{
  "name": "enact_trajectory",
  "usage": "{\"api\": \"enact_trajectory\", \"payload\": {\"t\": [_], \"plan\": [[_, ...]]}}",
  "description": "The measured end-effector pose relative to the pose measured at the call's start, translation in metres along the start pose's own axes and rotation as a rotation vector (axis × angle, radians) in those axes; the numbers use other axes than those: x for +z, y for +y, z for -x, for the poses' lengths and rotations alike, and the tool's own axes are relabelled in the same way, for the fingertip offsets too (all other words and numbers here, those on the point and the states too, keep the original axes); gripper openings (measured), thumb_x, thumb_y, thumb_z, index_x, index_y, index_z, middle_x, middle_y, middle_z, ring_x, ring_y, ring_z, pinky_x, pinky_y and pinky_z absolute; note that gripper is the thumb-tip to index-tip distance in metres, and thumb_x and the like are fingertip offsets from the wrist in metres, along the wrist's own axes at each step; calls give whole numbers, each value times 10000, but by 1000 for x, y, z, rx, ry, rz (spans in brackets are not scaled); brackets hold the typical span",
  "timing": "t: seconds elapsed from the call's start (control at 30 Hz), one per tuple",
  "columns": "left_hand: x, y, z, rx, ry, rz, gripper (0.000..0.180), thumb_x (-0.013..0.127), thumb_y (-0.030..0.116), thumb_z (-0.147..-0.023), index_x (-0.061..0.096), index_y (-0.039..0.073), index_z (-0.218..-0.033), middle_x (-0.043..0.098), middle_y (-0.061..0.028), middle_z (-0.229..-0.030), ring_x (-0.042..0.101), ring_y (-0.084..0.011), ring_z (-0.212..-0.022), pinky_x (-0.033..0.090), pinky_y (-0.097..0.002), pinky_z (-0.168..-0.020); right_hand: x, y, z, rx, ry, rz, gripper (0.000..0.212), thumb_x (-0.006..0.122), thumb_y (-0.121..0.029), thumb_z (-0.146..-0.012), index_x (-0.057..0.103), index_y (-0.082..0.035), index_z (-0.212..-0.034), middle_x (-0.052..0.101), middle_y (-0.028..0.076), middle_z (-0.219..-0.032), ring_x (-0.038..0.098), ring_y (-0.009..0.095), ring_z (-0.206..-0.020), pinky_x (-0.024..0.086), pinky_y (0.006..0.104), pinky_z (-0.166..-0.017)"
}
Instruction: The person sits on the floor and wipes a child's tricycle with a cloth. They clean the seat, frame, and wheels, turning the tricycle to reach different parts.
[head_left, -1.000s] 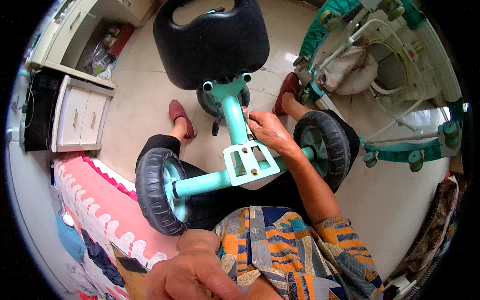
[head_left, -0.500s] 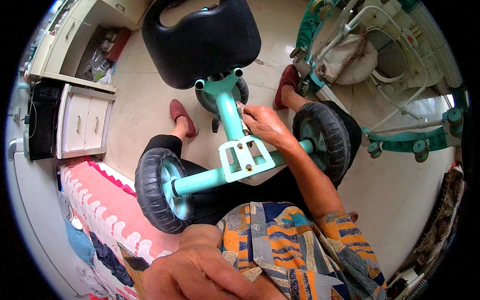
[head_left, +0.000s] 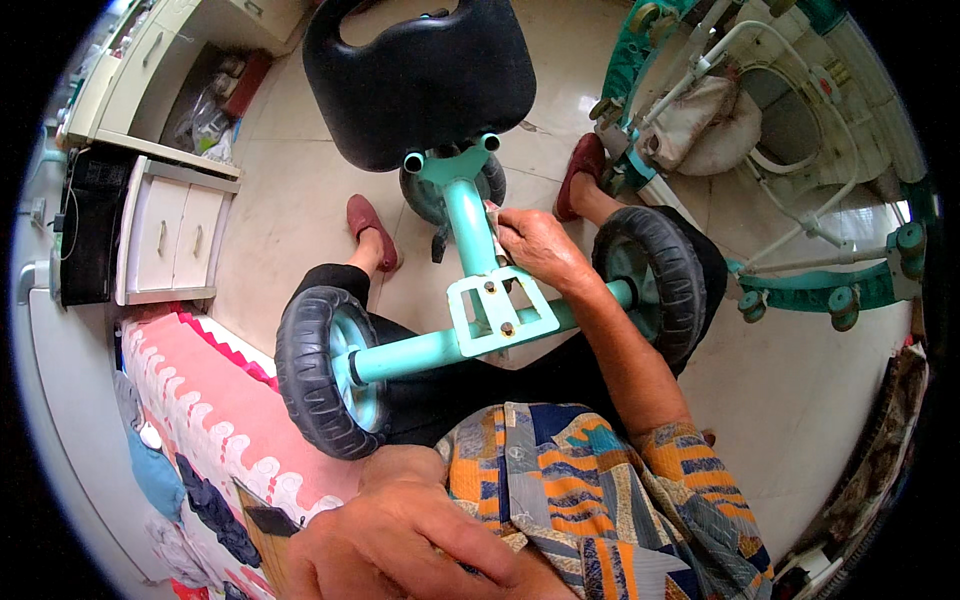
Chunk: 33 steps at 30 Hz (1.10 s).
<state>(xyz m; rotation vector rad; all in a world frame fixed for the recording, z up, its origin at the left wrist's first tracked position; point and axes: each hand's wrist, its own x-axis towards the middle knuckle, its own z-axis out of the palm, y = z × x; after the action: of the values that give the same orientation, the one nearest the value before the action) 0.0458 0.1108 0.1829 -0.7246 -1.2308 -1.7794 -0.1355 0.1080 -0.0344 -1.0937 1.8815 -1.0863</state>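
I see the upturned turquoise metal-framed tricycle (head_left: 470, 250) lying across my lap, rigid and likely light, best gripped by its central tube, where my right hand (head_left: 535, 245) presses a small cloth, while my half-curled left hand (head_left: 400, 540) rests empty near my waist.

Patchwork-print top (head_left: 600, 490) — orange, blue, grey — black trousers (head_left: 440, 395), maroon slippers (head_left: 368, 228).

A crinkled clear plastic bag (head_left: 205, 135) lies at the upper left, tucked in the open gap beside the white drawer cabinet (head_left: 170, 240). No labels, signs or screens can be made out.
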Motion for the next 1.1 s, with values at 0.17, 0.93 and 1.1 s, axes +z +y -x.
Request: {"api": "enact_trajectory", "payload": {"t": [0.17,0.93,1.1], "plan": [[-14,-8,-7,-60,-236,179,207,606,186,-902,621,70,-732,619,-86,-668,586,-205,-505,524,-391,-501,-1,0,1,-17,5,27,438,456,-376,-979,643,3,-863,620,272,-809,598,462,-783,460,518,-713],[23,-14,6,-60,27,51,176,583,232,-926,591,65,-870,556,-78,-761,546,-189,-639,503,-345,-604,-5,10,-3,-33,-46,135,302,532,-243,-961,661,30,-965,609,95,-723,540,151,-649,457,330,-612],[26,-10,4,-62,15,19,159,573,202,-926,582,50,-880,542,-84,-771,534,-192,-651,494,-343,-614,-6,9,2,-23,-18,-57,319,543,-242,-908,658,46,-984,638,163,-751,586,221,-668,478,364,-652]]}}
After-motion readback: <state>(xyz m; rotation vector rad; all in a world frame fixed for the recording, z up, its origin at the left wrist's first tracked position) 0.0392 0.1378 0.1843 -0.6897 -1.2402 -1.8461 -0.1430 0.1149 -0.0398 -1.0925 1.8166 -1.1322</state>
